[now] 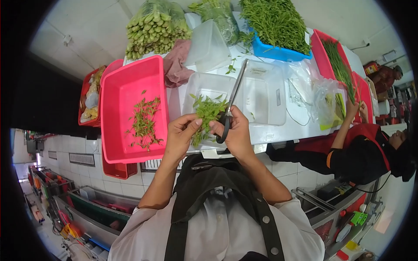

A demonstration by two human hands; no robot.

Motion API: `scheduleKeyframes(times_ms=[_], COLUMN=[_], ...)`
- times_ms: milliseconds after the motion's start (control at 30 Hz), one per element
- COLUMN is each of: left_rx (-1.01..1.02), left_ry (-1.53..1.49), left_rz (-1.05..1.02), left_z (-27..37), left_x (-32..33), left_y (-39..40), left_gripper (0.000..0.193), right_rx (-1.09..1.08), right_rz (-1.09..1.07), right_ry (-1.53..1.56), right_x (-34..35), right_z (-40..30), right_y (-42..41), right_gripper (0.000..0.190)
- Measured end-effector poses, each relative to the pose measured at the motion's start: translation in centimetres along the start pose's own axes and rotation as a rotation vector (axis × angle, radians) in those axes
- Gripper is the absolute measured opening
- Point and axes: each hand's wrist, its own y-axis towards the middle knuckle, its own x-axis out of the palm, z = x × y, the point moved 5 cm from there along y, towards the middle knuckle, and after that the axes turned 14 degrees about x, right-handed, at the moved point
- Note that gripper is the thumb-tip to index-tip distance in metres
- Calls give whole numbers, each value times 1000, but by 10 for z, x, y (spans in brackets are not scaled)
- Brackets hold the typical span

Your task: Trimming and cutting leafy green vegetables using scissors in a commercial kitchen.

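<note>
Leafy green sprigs (209,112) are between my two hands, above a clear plastic container (196,83) near the table's front edge. My left hand (184,130) pinches the leaves from the left side. My right hand (233,130) has black-handled scissors (236,89) hooked on its fingers, blades pointing up and away, while its thumb touches the sprigs. A second clear container (266,94) stands to the right with a few leaf bits in it. To the left, a pink plastic tub (130,78) holds loose stems with leaves (145,124).
Behind are bagged green stalks (153,29), a mauve cloth (178,63), a translucent bin (209,45) and a blue basket (281,53) heaped with leafy greens (277,23). At right, a co-worker (356,150) handles long green stems (339,65) by pink tubs (362,88).
</note>
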Motion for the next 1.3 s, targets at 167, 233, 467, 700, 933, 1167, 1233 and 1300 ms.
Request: scheduleKeyframes(times_ms=[167,233,467,700,933,1167,1233,1300], left_rx=[-61,-59,17,145,96,169,214,300], left_ry=[-224,-270,-343,-41,1226,850,724,705], left_rz=[248,293,313,547,98,-220,-448,-601], left_z=[20,20,22,36,99,69,64,43], left_x=[-8,-16,-40,-107,-189,-59,7,62], left_y=[-8,-12,-22,-20,-13,38,66,103], left_gripper=[20,19,19,19,52,53,51,49], right_rx=[-32,-28,-40,-104,-35,-49,-100,-118], right_rz=[40,-13,-55,-62,93,195,315,462], right_ry=[63,45,-56,-169,-341,-368,-399,-373], right_x=[8,16,32,42,-25,-99,-124,-160], right_z=[9,7,14,2,-13,10,1,3], right_y=[5,7,12,17,3,-30,-50,-71], right_gripper=[35,35,42,46,44,48,46,48])
